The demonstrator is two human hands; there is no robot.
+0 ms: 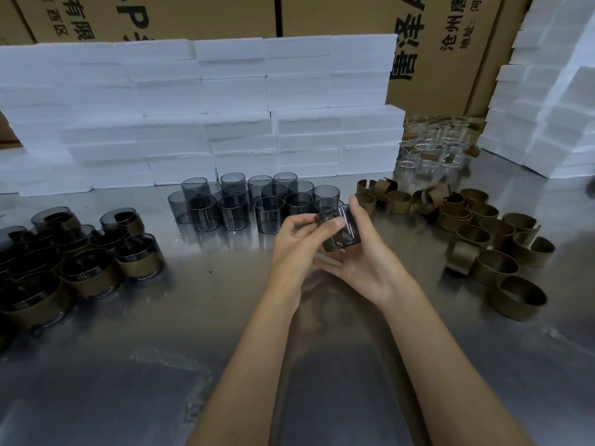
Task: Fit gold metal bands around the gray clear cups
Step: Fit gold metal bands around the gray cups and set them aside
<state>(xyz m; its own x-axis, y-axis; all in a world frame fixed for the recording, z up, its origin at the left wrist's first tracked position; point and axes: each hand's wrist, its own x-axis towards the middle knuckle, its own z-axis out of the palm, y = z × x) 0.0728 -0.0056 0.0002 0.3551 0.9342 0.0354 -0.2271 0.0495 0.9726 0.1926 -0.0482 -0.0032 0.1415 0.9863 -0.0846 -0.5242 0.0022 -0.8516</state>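
Loose gold metal bands (pixel 497 239) crowd the steel desk (pixel 193 317) right of centre frame, nearer the right hand (pixel 363 259); both it and the left hand (pixel 299 246) grasp one tilted gray clear cup (pixel 338 230), unbanded, mid-frame.

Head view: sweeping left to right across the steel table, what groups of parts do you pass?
Gray clear cups already wearing gold metal bands → bare gray clear cups → gray cup held in both hands → loose gold metal bands.

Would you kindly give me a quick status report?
Both hands, left and right, hold one gray cup. No band on it. Loose gold bands at right. Nothing in the way.
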